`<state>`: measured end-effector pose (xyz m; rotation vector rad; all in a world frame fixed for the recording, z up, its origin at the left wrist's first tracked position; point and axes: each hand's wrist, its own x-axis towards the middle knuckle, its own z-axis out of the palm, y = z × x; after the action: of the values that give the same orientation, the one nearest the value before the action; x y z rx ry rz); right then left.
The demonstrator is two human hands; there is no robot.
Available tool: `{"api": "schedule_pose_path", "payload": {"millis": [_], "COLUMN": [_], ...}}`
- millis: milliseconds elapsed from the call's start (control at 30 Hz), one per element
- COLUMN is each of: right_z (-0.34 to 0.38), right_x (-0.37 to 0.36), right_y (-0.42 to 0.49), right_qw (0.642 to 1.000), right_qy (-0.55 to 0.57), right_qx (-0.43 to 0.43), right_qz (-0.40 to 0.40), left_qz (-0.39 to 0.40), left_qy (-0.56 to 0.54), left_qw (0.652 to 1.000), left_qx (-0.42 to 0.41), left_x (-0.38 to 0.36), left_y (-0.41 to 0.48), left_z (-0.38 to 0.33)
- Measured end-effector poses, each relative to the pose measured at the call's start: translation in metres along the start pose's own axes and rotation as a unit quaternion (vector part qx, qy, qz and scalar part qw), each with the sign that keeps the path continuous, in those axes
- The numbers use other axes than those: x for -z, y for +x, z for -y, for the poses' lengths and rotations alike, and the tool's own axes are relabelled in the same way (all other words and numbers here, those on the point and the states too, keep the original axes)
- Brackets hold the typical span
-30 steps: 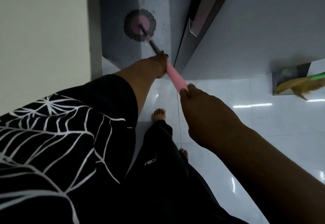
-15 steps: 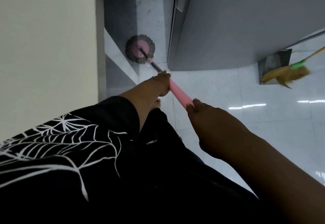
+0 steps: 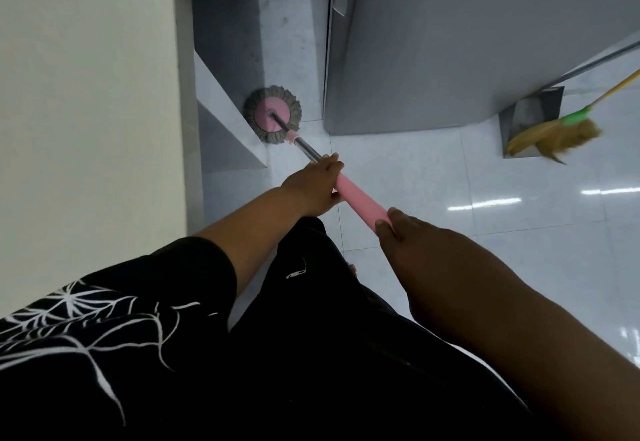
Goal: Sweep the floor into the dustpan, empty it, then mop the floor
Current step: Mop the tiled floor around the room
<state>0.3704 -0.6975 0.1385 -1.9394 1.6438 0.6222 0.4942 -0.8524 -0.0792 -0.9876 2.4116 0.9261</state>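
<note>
A round mop head (image 3: 272, 114), pink in the middle with a grey fringe, lies flat on the white tiled floor (image 3: 415, 177) at the mouth of a narrow gap. Its metal pole runs down to a pink handle (image 3: 358, 199). My left hand (image 3: 313, 186) grips the upper end of the pink handle. My right hand (image 3: 403, 232) holds the lower end. At the right, a broom (image 3: 554, 137) with straw bristles and a green collar leans over a grey dustpan (image 3: 530, 111).
A tall grey appliance (image 3: 467, 42) stands right of the gap, with a cream wall (image 3: 86, 94) and a grey step (image 3: 225, 139) on its left. My black trousers and one bare foot (image 3: 351, 269) fill the bottom of the view.
The mop head has slid back out of the gap towards me and now sits at its mouth. Both hands kept their grip on the handle.
</note>
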Motion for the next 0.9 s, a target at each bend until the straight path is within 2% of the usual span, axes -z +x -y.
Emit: {"api": "schedule_pose_path", "payload": {"millis": [133,467,800,900], "right_z": [-0.008,-0.023,-0.051,-0.051], "right_x": [0.011,0.052,0.114,0.125], "right_y": [0.018,0.095,0.218,0.258], "right_qw": [1.0,0.999,0.999,0.998], "right_qy": [-0.021,-0.023,-0.027,-0.048], "right_qx": [0.006,0.029,0.014,0.022], "right_qz": [0.008,0.032,-0.018,-0.039], "left_qz": [-0.018,0.041,0.064,0.052], "left_qy": [-0.009,0.006,0.046,0.086], "left_qw": [1.0,0.999,0.995,0.989], "left_qx": [-0.019,0.016,0.069,0.11], "left_x": [0.016,0.076,0.157,0.182], "left_y": [0.003,0.054,0.141,0.16], "left_z": [0.01,0.057,0.137,0.157]}}
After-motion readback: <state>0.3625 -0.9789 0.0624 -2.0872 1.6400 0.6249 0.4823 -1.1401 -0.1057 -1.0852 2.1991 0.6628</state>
